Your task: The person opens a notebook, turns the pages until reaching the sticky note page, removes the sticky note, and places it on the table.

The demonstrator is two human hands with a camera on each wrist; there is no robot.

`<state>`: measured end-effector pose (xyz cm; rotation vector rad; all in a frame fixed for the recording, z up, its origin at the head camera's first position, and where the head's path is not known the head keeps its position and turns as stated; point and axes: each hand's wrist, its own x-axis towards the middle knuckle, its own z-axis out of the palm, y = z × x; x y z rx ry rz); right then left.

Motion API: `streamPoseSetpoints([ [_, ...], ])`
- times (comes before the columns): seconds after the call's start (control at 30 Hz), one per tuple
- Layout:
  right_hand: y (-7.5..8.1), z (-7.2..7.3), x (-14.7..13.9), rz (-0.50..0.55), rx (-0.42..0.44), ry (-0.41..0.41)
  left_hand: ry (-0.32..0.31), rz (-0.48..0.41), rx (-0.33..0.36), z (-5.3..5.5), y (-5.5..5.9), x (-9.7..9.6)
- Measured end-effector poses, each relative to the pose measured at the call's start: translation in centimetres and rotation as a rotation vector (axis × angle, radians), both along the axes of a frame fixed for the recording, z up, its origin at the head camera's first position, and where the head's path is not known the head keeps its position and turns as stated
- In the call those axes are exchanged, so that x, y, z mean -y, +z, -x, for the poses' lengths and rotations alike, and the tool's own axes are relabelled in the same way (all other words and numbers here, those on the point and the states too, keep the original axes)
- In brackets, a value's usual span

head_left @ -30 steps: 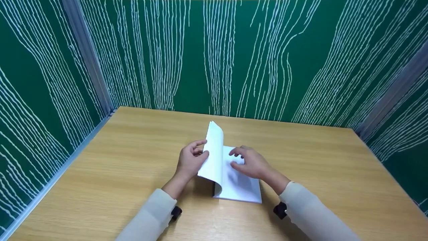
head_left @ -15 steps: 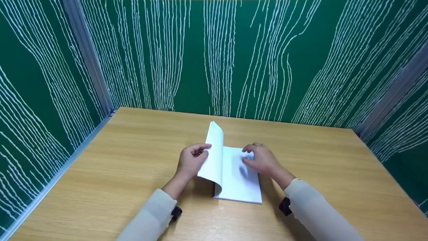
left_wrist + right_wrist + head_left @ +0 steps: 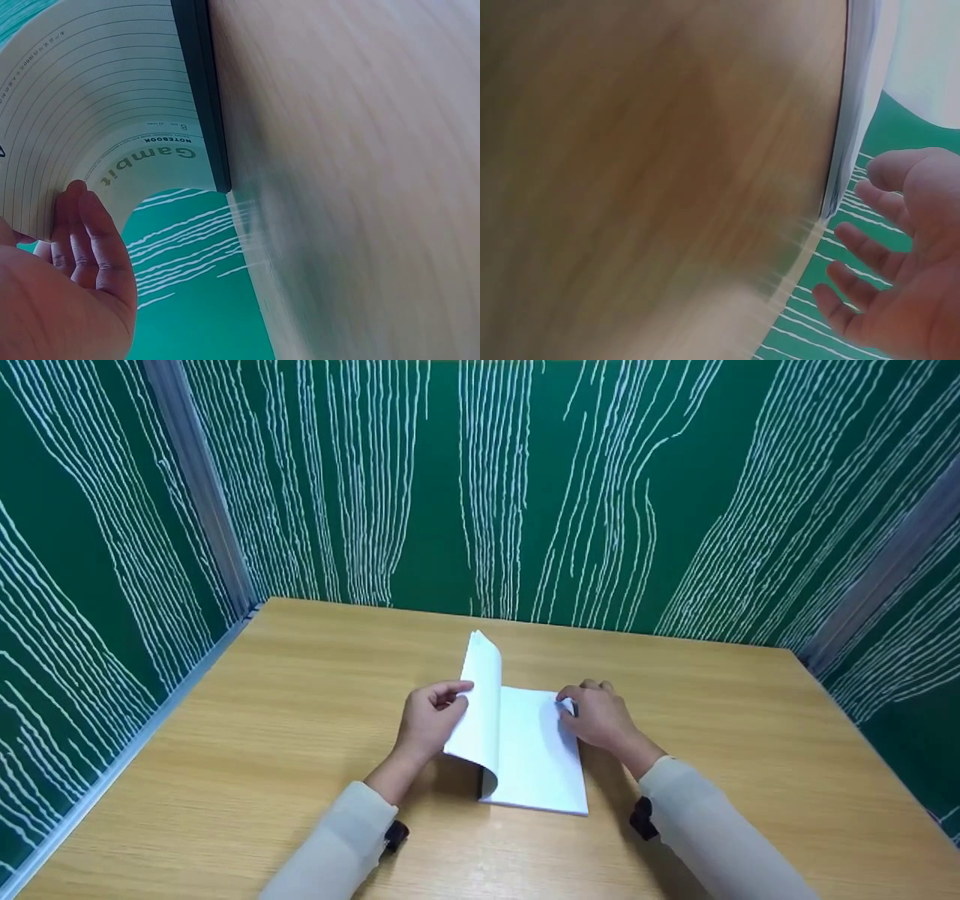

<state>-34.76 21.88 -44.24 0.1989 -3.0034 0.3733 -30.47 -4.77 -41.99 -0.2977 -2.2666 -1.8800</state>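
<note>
A notebook [image 3: 538, 757] lies spread on the table, its right-hand page white. Its front part [image 3: 480, 705] stands raised and curls over to the left. In the left wrist view, the outer cover [image 3: 97, 97] bears lines and the word "Gambit", beside a dark spine [image 3: 201, 90]. My left hand [image 3: 435, 720] pinches the raised part by its free edge, thumb on the white side and fingers on the cover. At the notebook's upper right corner is my right hand [image 3: 602, 718], fingers loosely bent. The right wrist view puts its thumb [image 3: 900, 169] near the page edges [image 3: 847, 120].
The wooden table [image 3: 300, 675] extends on all sides of the notebook. Green panels [image 3: 427, 510] with wavy white lines rise behind it and at both sides. A dark wrist device [image 3: 643, 819] sits under the right sleeve, another [image 3: 396, 835] under the left.
My right hand has moved right across the open page to its upper right corner. The left hand keeps its pinch on the raised part, its index finger now slightly farther over the edge.
</note>
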Motion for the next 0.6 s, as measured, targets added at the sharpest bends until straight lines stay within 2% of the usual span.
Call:
streamPoseSetpoints([
  [0.6,-0.15,-0.03,-0.31,-0.066,0.093,-0.04,0.005,-0.003,-0.022,0.06,-0.13,-0.04],
])
